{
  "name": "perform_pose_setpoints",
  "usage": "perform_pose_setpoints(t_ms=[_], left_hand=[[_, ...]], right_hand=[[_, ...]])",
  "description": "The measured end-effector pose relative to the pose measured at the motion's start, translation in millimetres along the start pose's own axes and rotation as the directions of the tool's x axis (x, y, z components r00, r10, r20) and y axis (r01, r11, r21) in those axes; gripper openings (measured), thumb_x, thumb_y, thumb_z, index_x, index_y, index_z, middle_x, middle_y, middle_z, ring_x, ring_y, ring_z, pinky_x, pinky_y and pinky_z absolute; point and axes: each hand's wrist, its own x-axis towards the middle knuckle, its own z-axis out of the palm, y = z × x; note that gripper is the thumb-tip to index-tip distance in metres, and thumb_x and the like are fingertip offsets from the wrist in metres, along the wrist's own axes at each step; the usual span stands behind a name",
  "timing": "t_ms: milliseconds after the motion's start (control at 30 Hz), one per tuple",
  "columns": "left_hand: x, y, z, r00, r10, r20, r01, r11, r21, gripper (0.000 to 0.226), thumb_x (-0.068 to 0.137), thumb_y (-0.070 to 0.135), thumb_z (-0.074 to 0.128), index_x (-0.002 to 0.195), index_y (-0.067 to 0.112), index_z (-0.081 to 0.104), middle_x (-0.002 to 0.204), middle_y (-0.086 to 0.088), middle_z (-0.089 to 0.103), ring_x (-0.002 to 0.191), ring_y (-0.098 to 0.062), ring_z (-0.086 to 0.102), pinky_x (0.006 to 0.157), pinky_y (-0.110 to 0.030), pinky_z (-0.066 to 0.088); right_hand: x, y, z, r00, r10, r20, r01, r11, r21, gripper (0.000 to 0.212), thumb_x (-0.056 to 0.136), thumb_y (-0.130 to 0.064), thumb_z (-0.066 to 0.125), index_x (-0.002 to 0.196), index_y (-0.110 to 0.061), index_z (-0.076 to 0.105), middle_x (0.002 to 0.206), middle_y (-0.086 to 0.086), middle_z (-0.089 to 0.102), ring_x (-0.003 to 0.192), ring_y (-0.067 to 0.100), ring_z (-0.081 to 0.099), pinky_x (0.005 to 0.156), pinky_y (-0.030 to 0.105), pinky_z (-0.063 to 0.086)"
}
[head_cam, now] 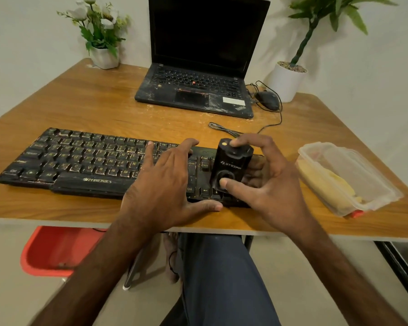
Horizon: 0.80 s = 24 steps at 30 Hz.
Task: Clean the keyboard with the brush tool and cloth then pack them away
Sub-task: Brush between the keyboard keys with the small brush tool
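Standing upright on the right end of the keyboard [99, 161], the black brush tool [231, 164] is a stubby, blocky unit that looks rigid, light and smooth-sided, so pinching it across its top and lower front seems the surest hold. The right hand [269, 184] grips it that way, a fingertip on its top, the thumb on the round recess low on its near face, the other fingers curled behind. The left hand [167, 182] lies open and flat on the keys just left of the tool, thumb along the keyboard's near edge, apparently steadying the board. At right, a clear plastic container [346, 177] holds something yellow, likely the soft cloth. Farther back on the wooden table [85, 107] stand a laptop [198, 88] and a mouse [267, 100].
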Motion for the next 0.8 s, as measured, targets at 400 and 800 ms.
perform_pose_setpoints(t_ms=[400, 800], left_hand=[[-1, 0, -2, 1.0, 0.008, -0.01, -0.009, 1.0, -0.02, 0.121, 0.066, 0.101, 0.025, 0.151, 0.019, 0.0, 0.153, -0.006, 0.039, 0.142, -0.02, 0.039, 0.122, -0.059, 0.007], [0, 1, -2, 1.0, 0.009, -0.012, -0.01, 0.999, -0.035, 0.118, 0.07, 0.099, 0.021, 0.152, 0.016, 0.007, 0.154, -0.005, 0.041, 0.143, -0.018, 0.039, 0.122, -0.06, 0.004]], right_hand=[[7, 1, -3, 1.0, -0.02, 0.02, 0.021, 0.998, -0.051, 0.062, 0.079, -0.006, 0.081, 0.123, -0.038, 0.05, 0.112, -0.006, 0.066, 0.096, 0.013, 0.072, 0.069, 0.033, 0.062], [21, 14, -17, 0.989, -0.019, -0.144, 0.007, 0.996, -0.083, 0.062, 0.079, -0.008, 0.082, 0.126, -0.032, 0.048, 0.107, -0.005, 0.068, 0.091, 0.011, 0.072, 0.066, 0.031, 0.062]])
